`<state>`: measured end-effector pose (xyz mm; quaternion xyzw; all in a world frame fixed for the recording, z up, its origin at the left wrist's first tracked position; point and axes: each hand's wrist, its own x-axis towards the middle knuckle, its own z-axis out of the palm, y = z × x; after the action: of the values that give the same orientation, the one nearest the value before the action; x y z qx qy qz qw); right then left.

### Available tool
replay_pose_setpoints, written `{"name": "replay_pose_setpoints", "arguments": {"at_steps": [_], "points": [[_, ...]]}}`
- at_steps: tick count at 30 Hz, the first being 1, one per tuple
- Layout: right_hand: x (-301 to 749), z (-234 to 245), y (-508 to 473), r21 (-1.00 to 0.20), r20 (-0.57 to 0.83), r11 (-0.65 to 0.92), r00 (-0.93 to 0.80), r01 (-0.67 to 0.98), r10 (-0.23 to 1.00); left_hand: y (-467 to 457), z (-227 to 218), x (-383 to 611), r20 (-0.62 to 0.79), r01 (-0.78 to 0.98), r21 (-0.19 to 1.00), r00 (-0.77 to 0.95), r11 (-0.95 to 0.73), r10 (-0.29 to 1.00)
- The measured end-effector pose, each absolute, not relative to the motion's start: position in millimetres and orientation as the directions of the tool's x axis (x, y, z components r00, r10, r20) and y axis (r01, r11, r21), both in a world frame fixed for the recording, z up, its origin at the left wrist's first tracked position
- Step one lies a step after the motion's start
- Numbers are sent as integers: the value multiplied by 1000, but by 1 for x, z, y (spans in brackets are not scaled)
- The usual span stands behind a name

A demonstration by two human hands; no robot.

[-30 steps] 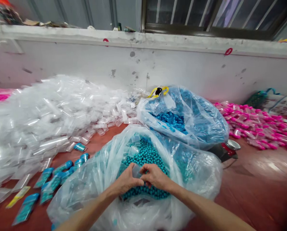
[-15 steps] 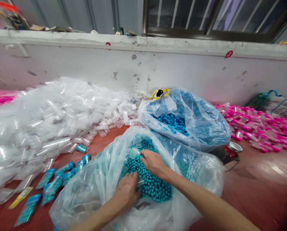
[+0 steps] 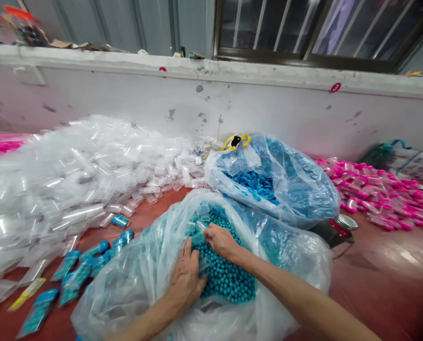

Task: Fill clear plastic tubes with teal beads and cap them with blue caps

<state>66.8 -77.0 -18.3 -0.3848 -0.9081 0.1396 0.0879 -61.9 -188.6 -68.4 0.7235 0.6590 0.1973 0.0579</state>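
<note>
An open clear plastic bag (image 3: 140, 279) holds a heap of teal beads (image 3: 229, 279), with a few small clear plastic tubes (image 3: 202, 211) among them. My left hand (image 3: 186, 274) rests on the left side of the beads, fingers stretched out along the bag's inner wall. Close to its thumb lies a clear tube (image 3: 204, 266), partly hidden. Over the middle of the beads, my right hand (image 3: 222, 241) has its fingers curled together in a pinch. Clear plastic shows at its fingertips, but what they grip is hard to make out.
Behind stands a bag of blue caps (image 3: 256, 182). A large pile of clear tubes (image 3: 72, 175) spreads at left. Several bead-filled tubes (image 3: 40, 310) lie on the red table (image 3: 374, 279), near a yellow strip (image 3: 26, 293). Pink-capped tubes (image 3: 385, 194) and a metal-lidded jar (image 3: 346, 221) are at right.
My left hand has straightened its fingers and shifted slightly up and left along the bag's wall. The right hand's fingers have drawn tighter and moved slightly left. The view has tilted a little.
</note>
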Motion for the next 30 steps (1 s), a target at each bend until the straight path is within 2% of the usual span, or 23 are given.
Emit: {"name": "replay_pose_setpoints", "arguments": {"at_steps": [3, 6, 8, 12, 16, 19, 21, 23, 27, 30], "points": [[75, -27, -91, -432, 89, 680, -722, 593, 686, -183, -66, -62, 180, 914, 384, 68, -133, 981], [80, -40, -102, -602, 109, 608, -701, 518, 705, -180, -62, -61, 108, 901, 417, 80, -118, 991], [82, -46, -106, -667, 100, 555, -679, 497, 727, -178, -56, -60, 60, 893, 437, 94, -111, 994], [87, -49, -111, -690, 120, 534, -651, 488, 750, -172, -37, -54, -93, 889, 457, 86, -35, 992], [93, -46, -107, -693, 175, 544, -621, 474, 764, -169, -28, -49, -185, 928, 373, 49, 24, 981], [97, -45, -94, -705, 274, 478, -420, 524, 865, -172, -27, -47, -222, 958, 284, 36, 29, 974], [98, -45, -85, -723, 294, 417, -301, 551, 907, -173, -25, -45, -263, 971, 239, 55, 10, 963], [98, -43, -82, -732, 291, 385, -252, 562, 923, -172, -21, -44, -306, 976, 218, 67, 2, 950], [88, -35, -100, -788, 288, 371, -238, 492, 928, -169, -19, -40, -296, 969, 241, 18, 56, 955], [70, -34, -122, -880, 209, 311, -293, 359, 933, -169, -24, -37, -273, 958, 279, 10, 69, 962]]}}
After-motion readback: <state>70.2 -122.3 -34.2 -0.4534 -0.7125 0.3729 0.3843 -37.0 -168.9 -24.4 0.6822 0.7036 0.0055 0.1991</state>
